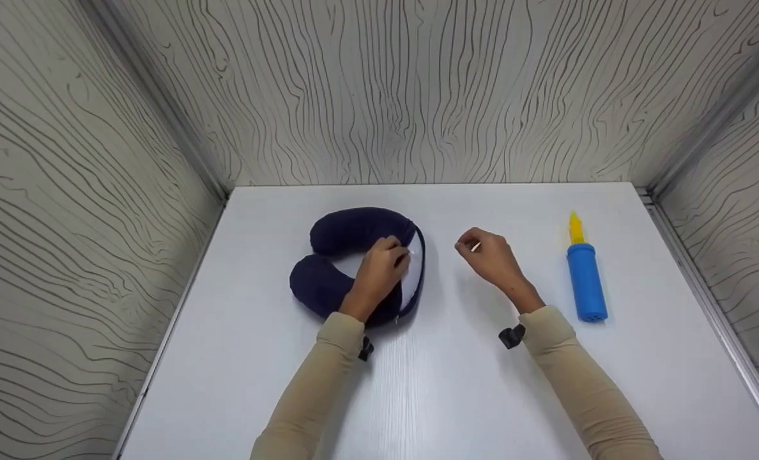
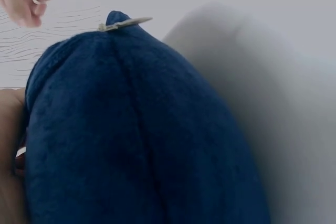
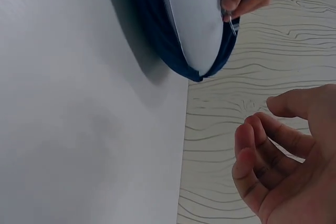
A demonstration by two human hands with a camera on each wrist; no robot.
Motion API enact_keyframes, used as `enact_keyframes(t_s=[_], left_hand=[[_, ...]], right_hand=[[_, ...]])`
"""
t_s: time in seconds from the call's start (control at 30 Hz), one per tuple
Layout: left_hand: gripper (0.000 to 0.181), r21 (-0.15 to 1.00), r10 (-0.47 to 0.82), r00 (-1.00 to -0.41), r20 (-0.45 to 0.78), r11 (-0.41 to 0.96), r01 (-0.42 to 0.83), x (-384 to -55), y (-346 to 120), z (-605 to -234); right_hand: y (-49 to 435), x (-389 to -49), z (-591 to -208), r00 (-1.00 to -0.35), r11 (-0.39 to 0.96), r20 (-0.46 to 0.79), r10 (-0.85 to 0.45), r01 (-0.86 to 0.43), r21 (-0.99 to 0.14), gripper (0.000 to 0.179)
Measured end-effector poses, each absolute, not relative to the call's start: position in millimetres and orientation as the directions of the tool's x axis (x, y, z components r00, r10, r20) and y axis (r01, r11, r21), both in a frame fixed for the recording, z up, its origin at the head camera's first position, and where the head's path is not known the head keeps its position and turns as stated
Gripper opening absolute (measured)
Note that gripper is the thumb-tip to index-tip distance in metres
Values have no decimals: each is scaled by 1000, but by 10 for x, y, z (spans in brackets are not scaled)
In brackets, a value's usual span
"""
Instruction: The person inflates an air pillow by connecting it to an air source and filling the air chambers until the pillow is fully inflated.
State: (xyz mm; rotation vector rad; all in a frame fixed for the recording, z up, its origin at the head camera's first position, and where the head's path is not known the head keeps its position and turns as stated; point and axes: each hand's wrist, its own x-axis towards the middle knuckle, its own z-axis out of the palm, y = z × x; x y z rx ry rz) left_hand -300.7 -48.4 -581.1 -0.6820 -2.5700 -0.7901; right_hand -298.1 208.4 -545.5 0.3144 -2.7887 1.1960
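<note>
A dark blue U-shaped neck pillow (image 1: 360, 223) lies on the white table, its curved back facing right. Its cover is parted along that back, baring a white inner part (image 3: 194, 19). My left hand (image 1: 379, 268) reaches across the pillow and pinches a small clear piece (image 3: 232, 25) at the edge of the opening; its exact kind is hard to tell. My right hand (image 1: 491, 255) hovers to the right of the pillow, apart from it. In the right wrist view its fingers are loosely bent, holding nothing.
A blue hand pump (image 1: 587, 281) with a yellow nozzle (image 1: 575, 229) lies on the table at the right. Wood-patterned panels (image 1: 386, 96) rise behind and on both sides of the table (image 1: 418, 396).
</note>
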Motion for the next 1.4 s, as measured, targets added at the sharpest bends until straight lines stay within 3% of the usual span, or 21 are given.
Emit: enact_keyframes(t_s=[0.43,1.1,1.4], left_hand=[[16,399,346,-822,452,746,533,-3013,-397,-5854],[15,446,336,-826,452,717,536,-2993,-435,-5853],[16,447,352,-828,437,714,539,-3003,-445,-5857]], right_hand=[[1598,-2951,-5778,-971,503,-17,-238,-108,-858,38],[1456,-3018,-5771,-968,343,89,-234,-168,-924,25],[1474,-3077,-5772,-976,296,42,-213,-106,-949,18]])
